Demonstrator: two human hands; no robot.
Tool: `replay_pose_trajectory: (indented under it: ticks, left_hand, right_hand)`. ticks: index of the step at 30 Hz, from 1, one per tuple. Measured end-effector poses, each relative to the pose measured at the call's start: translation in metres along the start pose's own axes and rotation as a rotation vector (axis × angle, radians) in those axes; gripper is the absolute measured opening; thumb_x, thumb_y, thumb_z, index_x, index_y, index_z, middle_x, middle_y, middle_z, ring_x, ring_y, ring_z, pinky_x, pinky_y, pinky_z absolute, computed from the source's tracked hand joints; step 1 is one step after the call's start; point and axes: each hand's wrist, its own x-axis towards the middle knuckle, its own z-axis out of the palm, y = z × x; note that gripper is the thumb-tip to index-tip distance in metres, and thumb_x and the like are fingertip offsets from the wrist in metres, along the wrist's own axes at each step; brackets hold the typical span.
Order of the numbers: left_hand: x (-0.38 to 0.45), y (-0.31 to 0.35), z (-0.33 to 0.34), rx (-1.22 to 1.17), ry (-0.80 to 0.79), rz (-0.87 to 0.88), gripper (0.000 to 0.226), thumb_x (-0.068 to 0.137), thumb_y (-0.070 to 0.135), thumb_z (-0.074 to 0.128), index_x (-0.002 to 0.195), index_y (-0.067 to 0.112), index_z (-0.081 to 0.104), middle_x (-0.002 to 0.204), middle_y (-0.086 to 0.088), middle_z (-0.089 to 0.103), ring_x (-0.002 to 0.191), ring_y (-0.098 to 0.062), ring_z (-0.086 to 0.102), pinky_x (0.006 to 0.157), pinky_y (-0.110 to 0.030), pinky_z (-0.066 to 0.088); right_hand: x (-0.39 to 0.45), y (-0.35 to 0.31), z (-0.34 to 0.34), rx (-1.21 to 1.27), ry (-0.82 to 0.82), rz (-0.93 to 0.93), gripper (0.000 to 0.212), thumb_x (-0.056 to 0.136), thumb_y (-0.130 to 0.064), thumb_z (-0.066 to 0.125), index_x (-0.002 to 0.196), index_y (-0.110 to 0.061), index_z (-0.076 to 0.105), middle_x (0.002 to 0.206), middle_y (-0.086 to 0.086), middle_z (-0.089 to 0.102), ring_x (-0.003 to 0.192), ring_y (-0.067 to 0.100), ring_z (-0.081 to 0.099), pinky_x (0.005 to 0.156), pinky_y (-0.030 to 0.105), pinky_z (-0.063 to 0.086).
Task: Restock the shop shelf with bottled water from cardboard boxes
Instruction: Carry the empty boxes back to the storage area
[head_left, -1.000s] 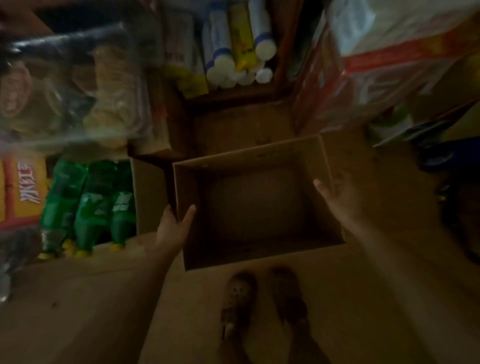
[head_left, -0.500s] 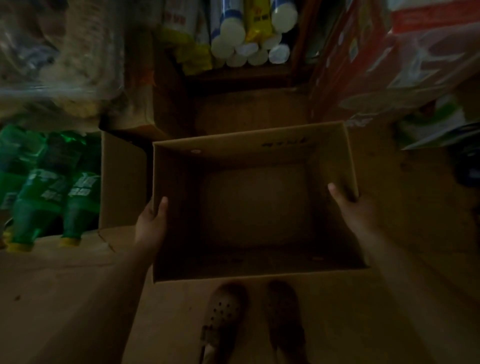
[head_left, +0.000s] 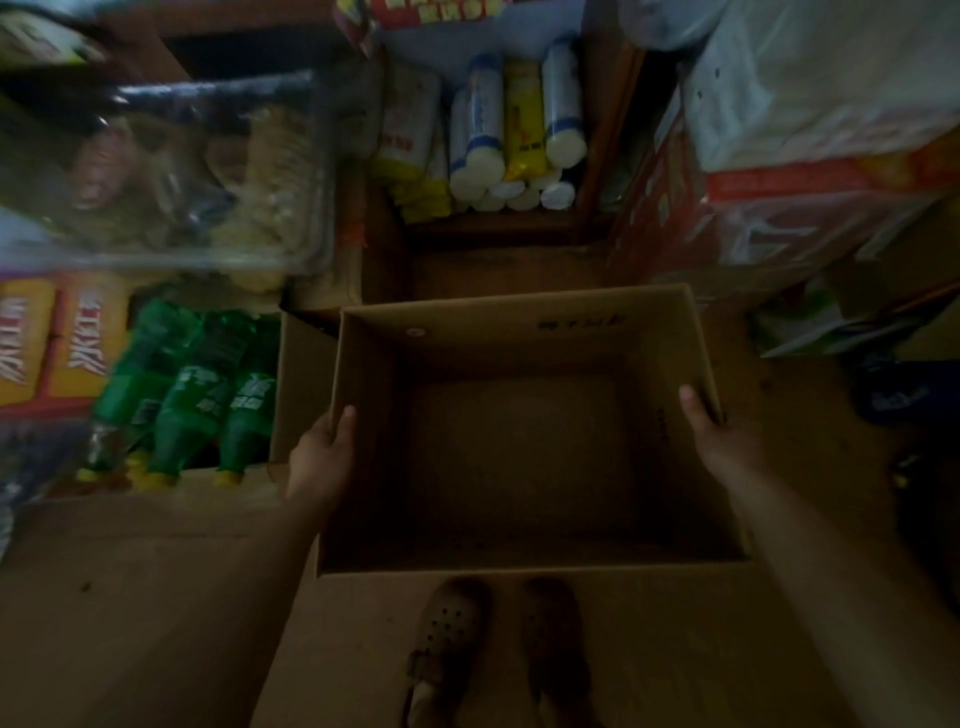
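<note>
Head view: the cardboard box (head_left: 519, 441), apparently empty, hangs between both grips; left hand (head_left: 319, 457) and right hand (head_left: 719, 441) each clasp a side wall, thumbs inside. I'd keep it level, then set it clear of the green bottles (head_left: 192, 400) beyond the left grip.

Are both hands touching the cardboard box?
Touching. The head view shows the left hand gripping the box's left wall, thumb over the rim, and the right hand gripping the right wall likewise.
</note>
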Motion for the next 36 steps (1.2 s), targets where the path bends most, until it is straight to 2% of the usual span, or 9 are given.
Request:
replay_pose_trajectory:
  ticks: [2,5,9,14,18,25,29,32,36]
  left_hand:
    - [-0.02,0.021,-0.016,-0.031,-0.013,-0.008,0.04,0.099,0.046,0.037,0.125,0.021,0.052,0.089,-0.004,0.061,0.078,-0.022,0.061,0.072,-0.038,0.051]
    - [-0.051,0.055,-0.046,0.018,0.0,0.013,0.042,0.099,0.046,0.036,0.122,0.016,0.055,0.084,-0.003,0.059,0.073,-0.021,0.058,0.063,-0.031,0.046]
    - [-0.096,0.097,-0.096,0.058,0.035,0.055,0.046,0.1,0.044,0.036,0.123,0.01,0.057,0.092,-0.012,0.061,0.08,-0.028,0.06,0.072,-0.034,0.048]
    - [-0.147,0.134,-0.183,0.091,0.093,0.123,0.047,0.1,0.041,0.036,0.132,0.011,0.053,0.12,-0.023,0.061,0.11,-0.037,0.058,0.09,-0.036,0.045]
    - [-0.176,0.138,-0.259,0.041,0.178,0.115,0.05,0.099,0.044,0.037,0.128,0.008,0.057,0.118,-0.026,0.062,0.107,-0.038,0.06,0.093,-0.04,0.048]
    - [-0.246,0.09,-0.395,-0.068,0.359,0.05,0.047,0.099,0.045,0.037,0.125,0.011,0.057,0.117,-0.022,0.063,0.104,-0.037,0.062,0.096,-0.046,0.048]
    - [-0.287,0.047,-0.464,-0.095,0.441,-0.044,0.055,0.098,0.049,0.035,0.123,0.007,0.06,0.116,-0.024,0.064,0.106,-0.038,0.062,0.095,-0.045,0.049]
    - [-0.327,-0.004,-0.516,-0.158,0.506,-0.1,0.051,0.099,0.047,0.036,0.122,0.008,0.059,0.112,-0.022,0.064,0.101,-0.036,0.063,0.092,-0.042,0.05]
    - [-0.381,-0.076,-0.571,-0.2,0.606,-0.224,0.051,0.098,0.047,0.037,0.117,0.006,0.062,0.11,-0.02,0.063,0.101,-0.035,0.061,0.087,-0.037,0.049]
  right_hand:
    - [-0.022,-0.02,-0.025,-0.026,0.016,0.002,0.073,0.087,-0.063,0.049,0.136,-0.009,0.049,0.133,0.019,0.052,0.121,0.04,0.049,0.098,0.044,0.039]
    - [-0.05,-0.049,-0.065,-0.164,0.046,0.004,0.089,0.076,-0.081,0.038,0.135,-0.016,0.051,0.13,0.016,0.054,0.114,0.04,0.053,0.091,0.045,0.046]
    - [-0.1,-0.102,-0.115,-0.204,0.015,-0.071,0.067,0.092,-0.063,0.04,0.125,-0.008,0.056,0.113,0.018,0.056,0.099,0.036,0.054,0.074,0.037,0.04]
    - [-0.167,-0.175,-0.154,-0.293,0.001,-0.201,0.066,0.093,-0.054,0.047,0.13,-0.001,0.052,0.131,0.021,0.052,0.119,0.039,0.05,0.085,0.039,0.04]
    - [-0.224,-0.233,-0.158,-0.272,-0.068,-0.344,0.063,0.092,-0.05,0.054,0.133,-0.003,0.052,0.137,0.018,0.051,0.125,0.038,0.047,0.093,0.04,0.04]
    - [-0.342,-0.304,-0.111,-0.352,-0.131,-0.589,0.064,0.086,-0.054,0.059,0.123,-0.002,0.059,0.12,0.023,0.062,0.107,0.042,0.059,0.091,0.047,0.05]
    - [-0.42,-0.329,-0.073,-0.435,-0.159,-0.725,0.062,0.091,-0.051,0.055,0.13,-0.004,0.056,0.129,0.021,0.057,0.116,0.039,0.054,0.094,0.04,0.044]
    - [-0.487,-0.336,-0.034,-0.468,-0.217,-0.798,0.071,0.09,-0.055,0.052,0.137,-0.003,0.047,0.137,0.021,0.05,0.124,0.04,0.047,0.102,0.047,0.041]
    - [-0.574,-0.333,0.021,-0.524,-0.339,-0.9,0.07,0.092,-0.049,0.055,0.137,0.004,0.044,0.137,0.024,0.047,0.123,0.042,0.047,0.097,0.046,0.042]
